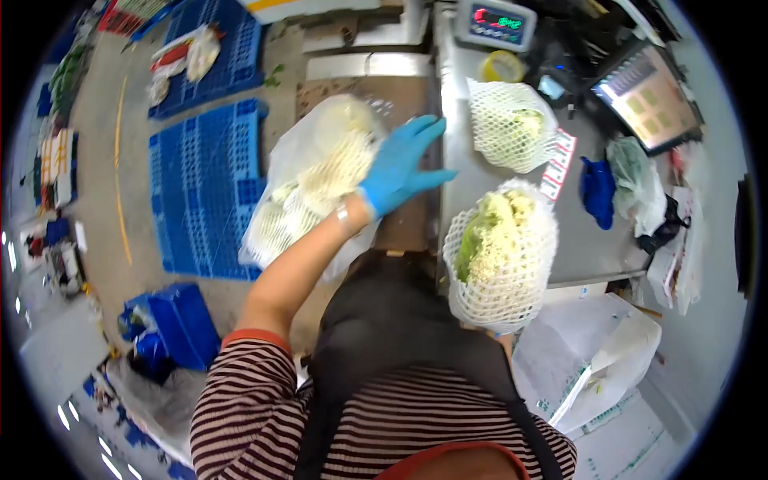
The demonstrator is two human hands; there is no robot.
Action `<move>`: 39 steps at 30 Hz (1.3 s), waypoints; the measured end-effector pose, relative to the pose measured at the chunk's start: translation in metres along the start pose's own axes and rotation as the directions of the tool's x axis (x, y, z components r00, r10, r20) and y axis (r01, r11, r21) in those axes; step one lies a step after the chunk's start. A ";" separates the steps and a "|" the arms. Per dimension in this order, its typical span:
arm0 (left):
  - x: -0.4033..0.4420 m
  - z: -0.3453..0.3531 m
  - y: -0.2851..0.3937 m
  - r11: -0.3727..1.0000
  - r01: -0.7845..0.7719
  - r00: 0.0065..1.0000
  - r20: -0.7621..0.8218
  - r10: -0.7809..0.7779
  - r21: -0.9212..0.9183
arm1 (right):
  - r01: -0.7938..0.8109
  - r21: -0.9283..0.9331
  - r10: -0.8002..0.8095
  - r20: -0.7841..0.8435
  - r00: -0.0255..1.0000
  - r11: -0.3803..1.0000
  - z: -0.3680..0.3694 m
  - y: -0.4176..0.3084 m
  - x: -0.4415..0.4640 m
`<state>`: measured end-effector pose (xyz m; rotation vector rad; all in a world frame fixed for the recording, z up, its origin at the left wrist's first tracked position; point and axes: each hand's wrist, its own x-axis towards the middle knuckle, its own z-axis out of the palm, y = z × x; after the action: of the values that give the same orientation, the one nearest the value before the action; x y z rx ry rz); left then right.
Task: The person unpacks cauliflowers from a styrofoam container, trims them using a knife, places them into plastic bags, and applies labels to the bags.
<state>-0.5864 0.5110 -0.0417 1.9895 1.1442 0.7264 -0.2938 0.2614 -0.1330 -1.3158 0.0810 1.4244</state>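
My left hand [403,166], in a blue glove, reaches over the left edge of the steel table with fingers apart and nothing in them. A cauliflower in a white foam net [504,254] is held at the table's near left corner. My right hand is almost wholly hidden beneath it; only a bit of blue glove [506,329] and wrist shows. Pale florets and green leaf show through the net's opening. Farther back on the table lies another netted cauliflower [514,126]. Left of my left arm, a clear plastic bag [280,164] contains several netted cauliflowers.
A scale display [496,24], a yellow tape roll [502,67], a label strip [559,165] and a tilted screen [646,96] are on the steel table [552,252]. Blue pallets [204,188] lie on the floor at left. A white sack [588,352] stands at lower right.
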 end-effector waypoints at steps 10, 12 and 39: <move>-0.306 -0.058 -0.055 0.727 0.343 0.710 0.342 -0.615 0.595 | 0.096 -0.403 0.190 0.613 0.767 0.910 0.219 -0.006 0.022; -0.311 -0.047 -0.037 0.789 0.326 0.778 0.325 -0.537 0.521 | 0.160 -0.552 0.352 0.702 0.618 0.818 0.269 0.017 0.043; -0.265 -0.102 0.048 0.762 0.381 0.834 -0.162 -0.528 -0.524 | 0.505 -0.510 -0.007 0.699 0.715 0.696 0.478 0.051 0.106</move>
<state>-0.7587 0.2904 0.0259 1.1402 1.4048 0.9524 -0.6076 0.6333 -0.0611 -1.2140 -1.1939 1.6264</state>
